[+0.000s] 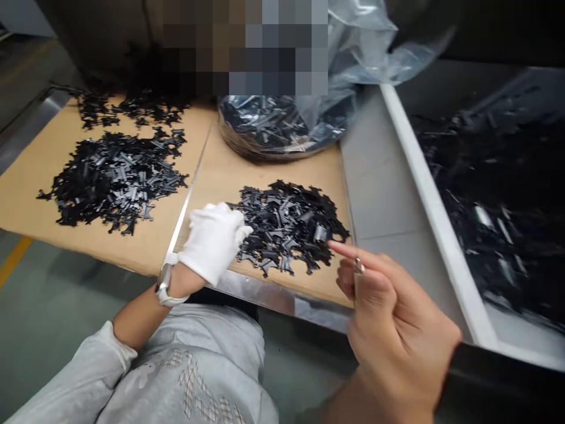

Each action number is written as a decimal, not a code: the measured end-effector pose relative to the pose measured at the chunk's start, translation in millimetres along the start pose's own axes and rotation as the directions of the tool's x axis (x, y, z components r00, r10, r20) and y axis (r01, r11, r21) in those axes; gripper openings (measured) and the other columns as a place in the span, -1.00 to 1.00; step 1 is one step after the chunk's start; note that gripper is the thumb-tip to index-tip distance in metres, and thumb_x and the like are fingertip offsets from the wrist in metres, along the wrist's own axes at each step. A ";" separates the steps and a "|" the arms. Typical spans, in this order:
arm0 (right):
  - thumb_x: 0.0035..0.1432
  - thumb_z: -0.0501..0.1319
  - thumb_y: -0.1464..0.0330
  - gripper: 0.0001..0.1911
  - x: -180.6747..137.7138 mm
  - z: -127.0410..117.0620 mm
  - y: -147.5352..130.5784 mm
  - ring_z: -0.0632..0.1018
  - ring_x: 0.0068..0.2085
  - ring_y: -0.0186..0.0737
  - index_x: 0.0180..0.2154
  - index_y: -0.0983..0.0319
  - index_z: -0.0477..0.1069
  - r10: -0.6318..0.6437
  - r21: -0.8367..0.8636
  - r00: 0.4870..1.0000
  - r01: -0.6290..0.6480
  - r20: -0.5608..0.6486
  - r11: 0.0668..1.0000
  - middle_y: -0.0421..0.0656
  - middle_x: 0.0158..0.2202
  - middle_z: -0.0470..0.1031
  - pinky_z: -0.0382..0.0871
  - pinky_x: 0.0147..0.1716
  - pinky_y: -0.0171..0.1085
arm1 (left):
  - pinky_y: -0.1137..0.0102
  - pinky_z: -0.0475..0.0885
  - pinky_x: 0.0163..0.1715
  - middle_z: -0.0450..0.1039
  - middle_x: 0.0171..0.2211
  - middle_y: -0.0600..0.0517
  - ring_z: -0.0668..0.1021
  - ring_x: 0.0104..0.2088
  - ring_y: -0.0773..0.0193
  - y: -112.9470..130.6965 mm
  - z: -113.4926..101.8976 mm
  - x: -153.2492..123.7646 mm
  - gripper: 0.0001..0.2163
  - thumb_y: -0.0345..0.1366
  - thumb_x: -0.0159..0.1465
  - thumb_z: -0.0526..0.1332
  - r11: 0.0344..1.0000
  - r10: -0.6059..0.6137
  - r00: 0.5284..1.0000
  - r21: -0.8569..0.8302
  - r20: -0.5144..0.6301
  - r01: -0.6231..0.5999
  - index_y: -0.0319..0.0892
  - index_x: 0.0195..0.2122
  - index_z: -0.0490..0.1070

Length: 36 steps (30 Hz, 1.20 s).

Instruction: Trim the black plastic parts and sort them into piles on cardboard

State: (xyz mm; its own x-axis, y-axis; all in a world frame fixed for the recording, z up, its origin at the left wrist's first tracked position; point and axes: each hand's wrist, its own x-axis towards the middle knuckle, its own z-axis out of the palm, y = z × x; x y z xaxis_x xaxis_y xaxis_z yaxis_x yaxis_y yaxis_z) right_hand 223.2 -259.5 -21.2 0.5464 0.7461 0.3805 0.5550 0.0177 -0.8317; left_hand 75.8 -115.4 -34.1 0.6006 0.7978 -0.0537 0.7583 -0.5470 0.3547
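Observation:
My left hand (212, 241), in a white glove and with a watch at the wrist, rests at the left edge of a pile of small black branched parts (286, 224). Its fingers are curled, and the glove hides whatever lies under them. One black part shows just past the fingertips. On the right, my bare right hand (388, 312) is raised over the near right edge of the board, index finger stretched toward the pile. Between its thumb and folded fingers is a small shiny metal piece (359, 266), too small to name.
A larger heap of black parts (119, 176) covers the left cardboard sheet (26, 182), with more behind it. A clear plastic bag (282, 132) full of parts stands at the back. Beyond a white-edged rail (432, 200), a dark bin (498, 194) holds black pieces.

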 end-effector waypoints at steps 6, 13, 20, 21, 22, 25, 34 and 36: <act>0.41 0.22 0.22 -0.76 -2.0 -4.8 -1.1 0.47 -0.39 -0.20 -0.11 0.10 0.67 0.050 0.015 0.999 -0.050 -0.017 0.999 -0.14 -0.36 0.54 0.32 -0.44 -0.22 | 0.24 0.34 -0.22 0.60 -0.17 -0.13 0.60 -0.15 0.02 -18.3 -21.0 -11.6 -0.65 -0.01 0.47 0.06 0.975 -0.169 0.964 0.105 -0.206 0.193 -0.15 -0.14 0.52; 0.42 0.17 0.13 -0.66 -4.4 -6.0 8.6 0.58 -0.33 -0.13 -0.16 0.17 0.65 0.038 -0.070 0.996 -0.032 0.078 0.997 -0.09 -0.29 0.62 0.42 -0.37 -0.17 | 0.24 0.37 -0.29 0.68 -0.16 -0.19 0.66 -0.16 -0.08 -86.9 -46.8 -47.3 -0.66 -0.03 0.39 0.14 0.759 -0.572 0.798 0.249 -0.187 0.602 -0.15 -0.05 0.54; 0.43 0.14 0.10 -0.66 -10.3 0.4 10.1 0.43 -0.48 -0.27 -0.13 0.15 0.60 0.070 0.064 0.985 -0.081 0.156 0.995 -0.19 -0.46 0.42 0.34 -0.50 -0.29 | 0.25 0.38 -0.27 0.67 -0.28 -0.11 0.64 -0.23 0.00 -85.8 -42.9 -46.9 -0.76 -0.14 0.38 0.13 0.823 -0.497 0.846 0.205 -0.191 0.530 -0.09 -0.31 0.52; 0.42 0.15 0.08 -0.66 -11.0 3.7 7.4 0.40 -0.50 -0.29 -0.10 0.16 0.57 0.091 0.113 0.979 -0.112 0.180 0.987 -0.22 -0.47 0.39 0.31 -0.54 -0.31 | 0.25 0.38 -0.25 0.65 -0.31 -0.09 0.63 -0.24 0.03 -80.5 -42.5 -48.7 -0.78 -0.17 0.37 0.15 0.863 -0.436 0.870 0.168 -0.231 0.477 -0.10 -0.32 0.52; 0.41 0.16 0.07 -0.66 -11.1 8.0 3.5 0.39 -0.52 -0.31 -0.07 0.16 0.54 0.107 0.155 0.970 -0.142 0.216 0.978 -0.25 -0.48 0.36 0.30 -0.56 -0.32 | 0.26 0.39 -0.24 0.62 -0.34 -0.07 0.62 -0.26 0.06 -73.7 -41.8 -51.0 -0.81 -0.19 0.36 0.18 0.915 -0.343 0.902 0.123 -0.263 0.384 -0.10 -0.33 0.52; 0.34 0.27 0.13 -0.71 -7.8 24.5 -12.0 0.41 -0.50 -0.32 -0.04 0.17 0.51 0.114 0.195 0.931 -0.191 0.348 0.962 -0.27 -0.46 0.37 0.33 -0.52 -0.33 | 0.30 0.39 -0.24 0.54 -0.40 -0.01 0.57 -0.32 0.17 -47.3 -38.6 -58.9 -0.86 -0.26 0.32 0.26 0.998 0.041 0.960 -0.031 -0.277 -0.051 -0.11 -0.38 0.55; 0.30 0.26 0.46 -0.91 -8.5 32.0 -30.4 0.52 -0.38 -0.32 -0.28 0.20 0.53 -0.143 0.268 0.924 0.046 0.355 0.962 -0.16 -0.33 0.57 0.38 -0.43 -0.34 | 0.41 0.41 -0.30 0.51 -0.35 0.07 0.55 -0.32 0.30 -10.0 -48.6 -55.8 -0.93 -0.39 0.28 0.34 0.796 0.297 0.940 -0.501 -0.166 -0.340 -0.10 -0.36 0.58; 0.24 0.28 0.50 -0.89 -14.2 32.6 -29.0 0.49 -0.43 -0.34 -0.33 0.20 0.51 -0.099 0.280 0.964 0.027 0.246 0.960 -0.18 -0.36 0.55 0.36 -0.49 -0.35 | 0.42 0.44 -0.27 0.52 -0.33 0.08 0.55 -0.31 0.31 -7.4 -46.9 -53.3 -0.95 -0.33 0.29 0.35 0.718 0.244 0.960 -0.639 -0.139 -0.275 -0.10 -0.34 0.58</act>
State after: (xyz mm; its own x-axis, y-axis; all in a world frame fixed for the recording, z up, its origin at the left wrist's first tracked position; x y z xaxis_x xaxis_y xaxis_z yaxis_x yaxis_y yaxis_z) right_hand 178.9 -248.9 -15.6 0.3178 0.8814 0.3494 0.3719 0.2231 -0.9011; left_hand 26.3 -142.0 9.9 0.7264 0.6673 0.1647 0.2175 -0.4504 0.8659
